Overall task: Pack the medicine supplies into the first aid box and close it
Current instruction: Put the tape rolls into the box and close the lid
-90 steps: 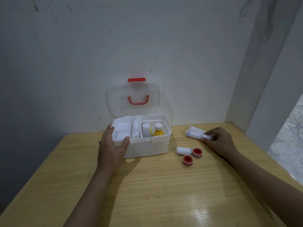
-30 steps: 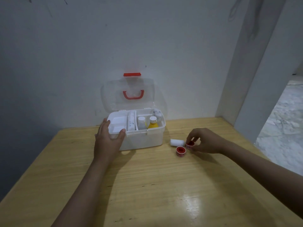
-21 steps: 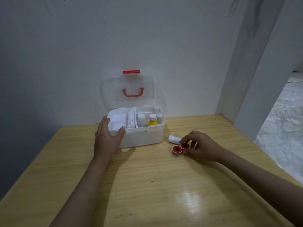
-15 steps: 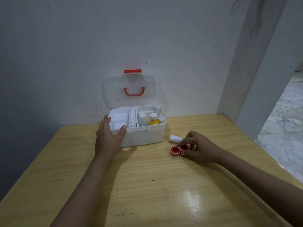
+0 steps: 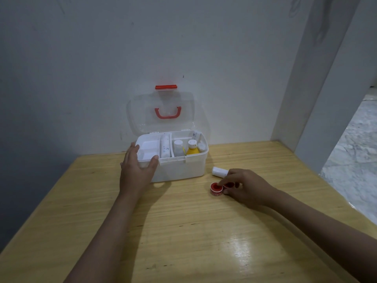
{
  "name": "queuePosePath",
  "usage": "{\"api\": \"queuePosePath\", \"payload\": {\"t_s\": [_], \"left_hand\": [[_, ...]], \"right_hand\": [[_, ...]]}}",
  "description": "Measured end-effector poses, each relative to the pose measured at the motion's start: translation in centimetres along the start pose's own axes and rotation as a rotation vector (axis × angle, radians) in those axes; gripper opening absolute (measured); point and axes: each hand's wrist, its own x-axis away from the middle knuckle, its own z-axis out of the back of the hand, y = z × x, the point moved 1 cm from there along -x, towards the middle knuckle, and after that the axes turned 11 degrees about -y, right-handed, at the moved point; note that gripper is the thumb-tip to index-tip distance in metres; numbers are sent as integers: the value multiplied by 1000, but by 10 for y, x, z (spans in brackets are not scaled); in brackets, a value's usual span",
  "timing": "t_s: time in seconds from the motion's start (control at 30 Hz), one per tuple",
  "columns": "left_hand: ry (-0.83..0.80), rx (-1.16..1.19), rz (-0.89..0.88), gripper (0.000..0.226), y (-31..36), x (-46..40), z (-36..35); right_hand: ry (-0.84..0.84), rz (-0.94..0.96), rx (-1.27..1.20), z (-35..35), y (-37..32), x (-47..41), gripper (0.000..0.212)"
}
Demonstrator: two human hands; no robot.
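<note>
The white first aid box [image 5: 183, 170] stands on the table by the wall, its clear lid [image 5: 142, 111] with a red handle upright. Inside lie a bandage roll [image 5: 165, 147], a white bottle [image 5: 178, 148], a yellow bottle [image 5: 192, 149] and more rolls [image 5: 196, 136] at the right end. My left hand [image 5: 135, 172] grips the box's front left corner, thumb over the rim. To the right of the box, my right hand [image 5: 247, 186] pinches two red tape rolls, one [image 5: 215, 187] exposed, the other [image 5: 229, 184] half under my fingers. A white bandage roll [image 5: 219, 172] lies just behind them.
The wooden table [image 5: 183, 231] sits in a corner, with a white wall behind and a pillar [image 5: 318, 99] at the right. Its right edge drops to a marble floor [image 5: 357, 156].
The long bandage rolls that my right hand touched on the table now lie in the box's right end. That hand has come down on the two red tape rolls, which now touch. My left hand stayed.
</note>
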Motion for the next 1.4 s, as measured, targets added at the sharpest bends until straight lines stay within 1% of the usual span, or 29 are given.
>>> {"api": "queuePosePath", "payload": {"t_s": [0.2,0.53,0.63,0.73,0.83,0.9,1.03,1.17,1.27,1.4], "left_hand": [[-4,4,2,67,1,0,0],[-10,5,26,68,2,0,1],[-9,13,26,69,2,0,1],[-14,26,26,69,3,0,2],[-22,27,28,71,3,0,4],[-23,8,25,72,2,-1,7],[-46,-52,28,76,3,-3,16],[-17,-30,35,74,9,-1,26],[16,-31,18,72,9,1,30],[47,-18,6,70,8,3,29]], "right_hand": [[-45,17,11,2,-3,-4,25],[-71,3,-3,9,-14,-9,16],[-30,27,-6,20,-24,-10,15],[73,95,-63,40,-41,-16,12],[184,162,-83,70,-68,-37,14],[206,197,-56,88,-85,-63,15],[154,192,52,97,-113,-131,16],[4,168,195,78,-132,-188,17],[-104,190,296,61,-140,-215,18],[-173,216,355,45,-145,-230,17]]}}
